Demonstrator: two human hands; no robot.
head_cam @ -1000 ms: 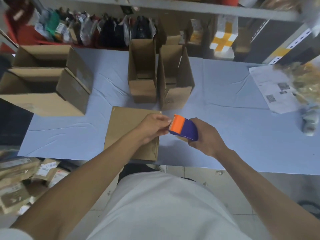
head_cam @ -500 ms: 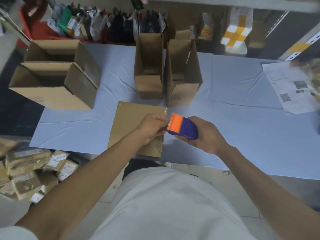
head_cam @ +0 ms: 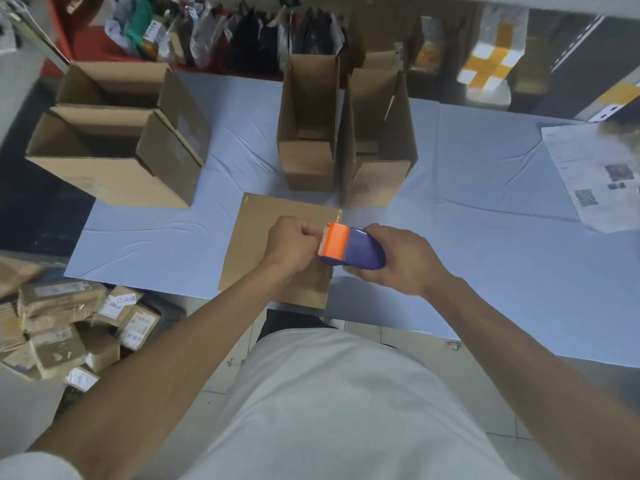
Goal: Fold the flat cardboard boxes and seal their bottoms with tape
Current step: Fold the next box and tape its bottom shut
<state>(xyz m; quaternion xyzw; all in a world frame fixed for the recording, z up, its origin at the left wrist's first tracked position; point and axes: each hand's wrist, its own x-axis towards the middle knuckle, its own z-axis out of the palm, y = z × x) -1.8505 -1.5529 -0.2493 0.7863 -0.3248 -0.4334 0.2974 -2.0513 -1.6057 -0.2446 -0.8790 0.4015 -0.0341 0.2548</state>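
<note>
Flat cardboard box is lying on the tabletop, judged not yet folded; four erected boxes are standing behind. Tape dispenser is being gripped by right hand; left hand is pinching at its orange end.

Matt cardboard, glossy plastic, creased cloth

The tape dispenser is smooth plastic, its purple body glossy and its orange front duller; the flat cardboard box beneath it and the folded boxes behind are plain matt brown cardboard. The table cover looks like thin pale-blue cloth, matt and creased. The printed sheet is matt white paper. The wrapped parcels seem shiny with film.
</note>
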